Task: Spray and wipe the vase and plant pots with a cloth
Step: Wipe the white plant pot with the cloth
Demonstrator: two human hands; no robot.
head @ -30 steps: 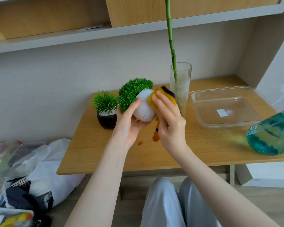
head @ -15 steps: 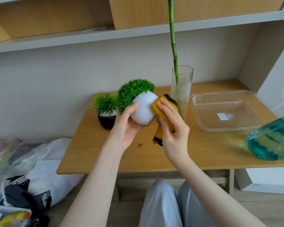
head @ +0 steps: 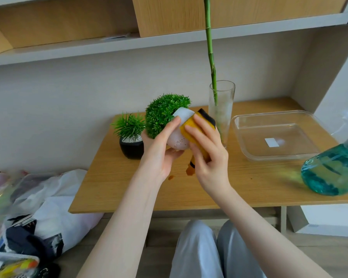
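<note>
My left hand [head: 161, 149] grips a round white plant pot [head: 179, 135] with a green bushy plant [head: 165, 113], held tilted above the wooden table [head: 129, 189]. My right hand [head: 207, 155] holds a yellow cloth with a black edge [head: 199, 127] pressed against the pot's right side. A small black pot with a spiky green plant [head: 131, 146] stands on the table at the left. Behind my hands stands a tall clear glass vase [head: 222, 109] holding a long green stem [head: 210, 51]. A blue spray bottle [head: 333, 169] sits at the table's right.
A clear plastic tray [head: 273, 135] lies right of the vase. Brown spots [head: 189, 172] mark the table under the cloth. Bags and clutter [head: 38, 207] lie on the floor at the left. A shelf [head: 109, 45] runs overhead. My knees [head: 209, 247] are below the table edge.
The cloth has slid up over the white pot's side and the pot has turned a little in my left hand. The rest stands unmoved.
</note>
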